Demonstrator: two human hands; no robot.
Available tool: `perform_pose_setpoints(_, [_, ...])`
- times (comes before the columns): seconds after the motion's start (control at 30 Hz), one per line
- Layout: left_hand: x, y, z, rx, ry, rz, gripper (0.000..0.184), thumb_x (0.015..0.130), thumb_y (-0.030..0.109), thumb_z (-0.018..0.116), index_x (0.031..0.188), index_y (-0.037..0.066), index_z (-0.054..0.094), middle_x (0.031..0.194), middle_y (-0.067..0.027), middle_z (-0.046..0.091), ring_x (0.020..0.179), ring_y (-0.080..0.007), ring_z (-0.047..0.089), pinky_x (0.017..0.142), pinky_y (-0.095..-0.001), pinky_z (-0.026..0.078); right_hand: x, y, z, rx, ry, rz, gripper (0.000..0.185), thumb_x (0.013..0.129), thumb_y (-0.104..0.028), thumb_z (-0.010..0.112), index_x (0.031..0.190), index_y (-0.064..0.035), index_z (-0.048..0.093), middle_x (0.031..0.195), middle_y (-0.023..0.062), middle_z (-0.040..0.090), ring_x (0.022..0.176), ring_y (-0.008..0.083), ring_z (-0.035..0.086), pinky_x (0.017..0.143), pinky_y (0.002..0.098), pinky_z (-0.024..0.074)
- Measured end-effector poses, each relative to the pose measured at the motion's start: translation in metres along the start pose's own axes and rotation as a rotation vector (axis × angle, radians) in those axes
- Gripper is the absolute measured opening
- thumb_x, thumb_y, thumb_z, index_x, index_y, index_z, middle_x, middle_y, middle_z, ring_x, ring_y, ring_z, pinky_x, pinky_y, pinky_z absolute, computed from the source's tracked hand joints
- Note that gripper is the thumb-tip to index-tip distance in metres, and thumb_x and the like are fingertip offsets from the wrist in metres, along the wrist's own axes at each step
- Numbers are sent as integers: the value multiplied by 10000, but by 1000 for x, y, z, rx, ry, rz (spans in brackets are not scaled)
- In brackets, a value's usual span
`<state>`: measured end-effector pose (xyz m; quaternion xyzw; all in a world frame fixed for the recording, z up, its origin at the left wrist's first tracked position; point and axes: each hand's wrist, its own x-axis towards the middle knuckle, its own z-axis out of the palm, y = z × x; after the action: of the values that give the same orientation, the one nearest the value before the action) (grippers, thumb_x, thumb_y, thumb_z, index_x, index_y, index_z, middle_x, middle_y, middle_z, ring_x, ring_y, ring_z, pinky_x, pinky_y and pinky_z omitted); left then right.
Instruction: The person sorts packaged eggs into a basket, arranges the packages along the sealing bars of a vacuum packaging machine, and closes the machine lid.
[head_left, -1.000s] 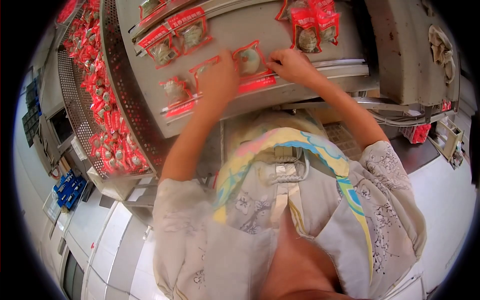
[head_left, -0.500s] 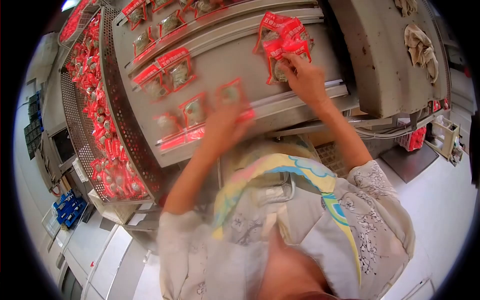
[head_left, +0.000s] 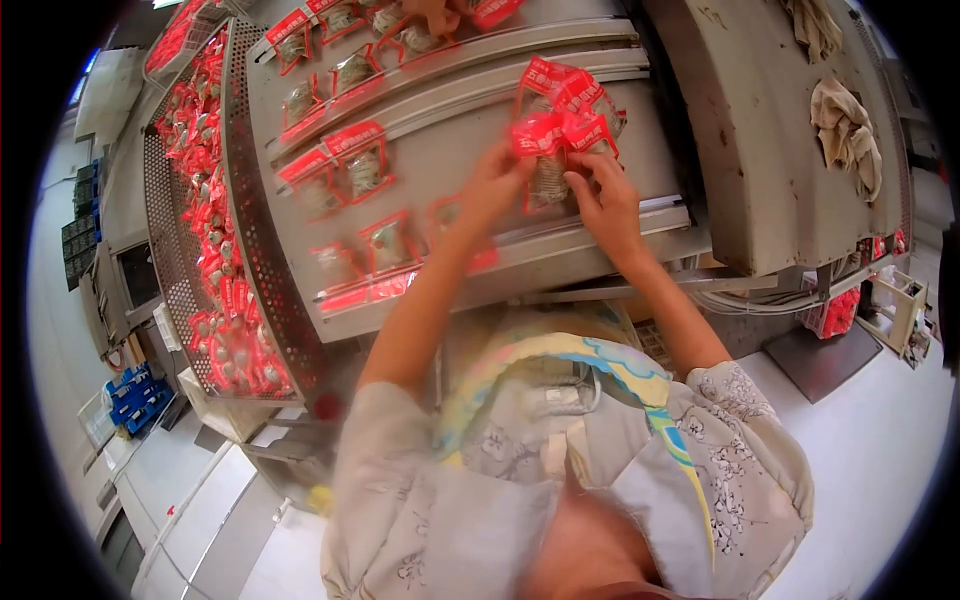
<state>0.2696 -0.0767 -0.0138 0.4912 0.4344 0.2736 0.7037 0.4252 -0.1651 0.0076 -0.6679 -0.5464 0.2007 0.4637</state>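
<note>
At the small pile of red-and-clear packets (head_left: pixel 568 95), my right hand (head_left: pixel 608 200) pinches the edge of one packet with thumb and fingers. My left hand (head_left: pixel 492 190) touches the left side of that pile, its fingers together at a red packet edge; the fingertips are partly hidden. Along the near metal bar lies a row of packets (head_left: pixel 388 247), the rightmost partly behind my left forearm. Two more packets (head_left: pixel 366 170) lie side by side against the middle bar.
Beyond the bars are more packets (head_left: pixel 355 70) and another person's hand (head_left: pixel 432 14). A perforated metal trough (head_left: pixel 270 270) full of packets runs along the left. On the right stands a metal housing (head_left: pixel 740 130) with a crumpled cloth (head_left: pixel 846 135) on it.
My left hand has moved from the near row up and right to the pile. My right hand went from the near row to the pile, where it stays. The view has shifted.
</note>
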Motion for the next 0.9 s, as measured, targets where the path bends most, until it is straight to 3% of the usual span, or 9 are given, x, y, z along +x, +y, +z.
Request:
perform_pose_setpoints(0.1, [-21,31,-7,-103,97,-77,148,913,178,619,1006,69,582,880,13,625,746,-53,557,708,-225,464,1,-7,18,85,61,-52,275,861,-86,644,1118,-3,592,982,117,622,784,204,615,666,298,495])
perform_pose_setpoints(0.2, [-21,28,-40,-80,121,-80,147,923,175,603,1017,70,560,902,5,632,756,-51,570,697,-216,477,11,-29,40,520,16,329,309,895,-81,610,1184,19,564,990,80,610,786,111,582,662,252,495])
perform_pose_setpoints(0.37, [-22,11,-71,-124,234,-48,181,934,193,584,1032,46,548,966,-27,652,789,-70,610,645,-234,520,36,-26,87,659,-85,558,204,883,-187,646,931,11,665,713,-10,614,611,40,522,531,198,423])
perform_pose_setpoints(0.47, [-21,-6,-86,-143,308,-22,187,943,215,565,978,32,577,947,-39,657,767,-79,620,598,-247,535,48,-33,109,596,-190,609,187,905,-180,628,877,3,656,722,-38,602,616,17,496,525,185,373])
perform_pose_setpoints(0.53, [-29,16,-89,-306,330,-144,202,950,224,549,933,29,599,887,-33,656,712,-78,612,554,-244,531,54,-30,121,543,-203,601,215,868,-205,647,820,4,665,678,13,626,598,54,533,534,223,414])
perform_pose_setpoints(0.63, [-25,8,-108,-110,381,-129,225,955,227,529,867,39,614,796,-23,641,631,-80,588,529,-238,529,62,-5,135,212,-276,511,277,825,-278,653,794,-4,676,670,92,650,603,158,595,577,302,460])
perform_pose_setpoints(0.7, [-4,-61,-127,-23,380,55,217,953,223,525,861,44,608,748,-10,619,589,-78,563,517,-234,523,66,3,138,-27,-331,444,315,805,-330,643,800,-17,681,693,132,654,638,241,623,619,354,476])
perform_pose_setpoints(0.8, [-1,-79,-133,-52,360,10,193,944,206,528,864,41,591,773,-30,602,637,-101,574,534,-255,537,75,-5,137,-202,-377,421,350,790,-379,625,811,-35,687,730,155,655,713,325,637,673,403,482])
perform_pose_setpoints(0.9, [-6,-24,-120,-257,402,-246,174,938,193,529,894,33,583,827,-53,600,692,-124,585,561,-279,549,81,-5,140,-187,-356,473,360,796,-385,616,810,-33,686,740,154,661,751,334,641,689,408,481])
